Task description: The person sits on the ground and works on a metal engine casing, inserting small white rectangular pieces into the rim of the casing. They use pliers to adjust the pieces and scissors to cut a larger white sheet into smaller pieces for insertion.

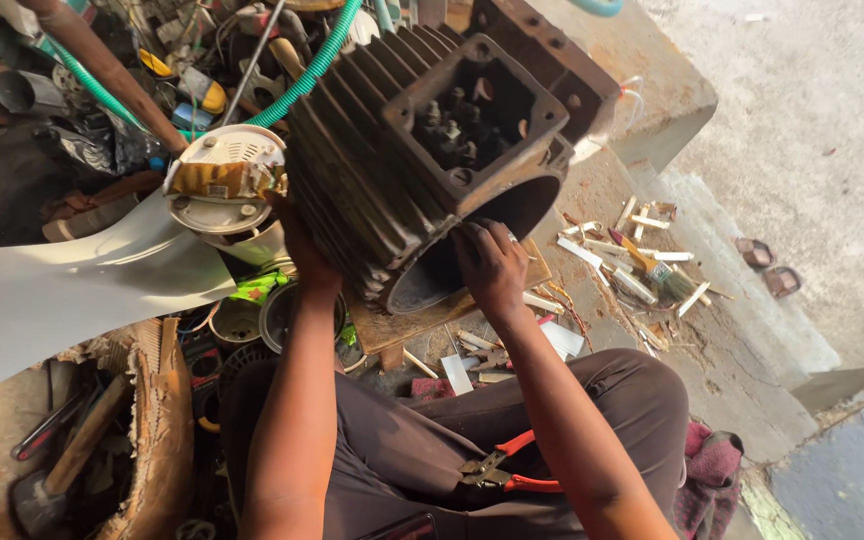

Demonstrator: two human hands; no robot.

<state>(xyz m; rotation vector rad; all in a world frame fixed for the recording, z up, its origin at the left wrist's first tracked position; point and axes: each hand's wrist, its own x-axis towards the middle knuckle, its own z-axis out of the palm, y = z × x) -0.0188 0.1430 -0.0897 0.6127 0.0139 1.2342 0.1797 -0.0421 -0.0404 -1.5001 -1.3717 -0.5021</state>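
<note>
Right hand [492,262]: arm stretched forward from the lap, wrist bent, fingers curled over the lower rim of the open end of the motor housing [422,150], grasping it. Left hand [302,245]: forearm raised upright from the knee, palm pressed to the finned flank of the housing; fingers lie behind the fins, so a full grasp cannot be told.

Motor housing: large dark cast body, ribbed with cooling fins, square open terminal box on top showing studs inside; tilted, its lower edge resting on a wooden board [432,315] on the concrete ledge [652,110], just ahead of the person's knees.

Head view, further items:
- Pliers [502,470], red-orange handles, lying on the lap of the dark trousers.
- Fan motor hub [222,180], round and white, wrapped in a torn yellowish label band, touching the housing's left side; pale fan blade [62,290] spreading toward the left.
- Green ribbed hose [312,70], curving behind the housing.
- Small green packet [257,288], crumpled, below the hub.
- White strips and a paintbrush [652,265], scattered on the ledge to the right.
- Hammer [52,470], wooden-handled, lower left.
</note>
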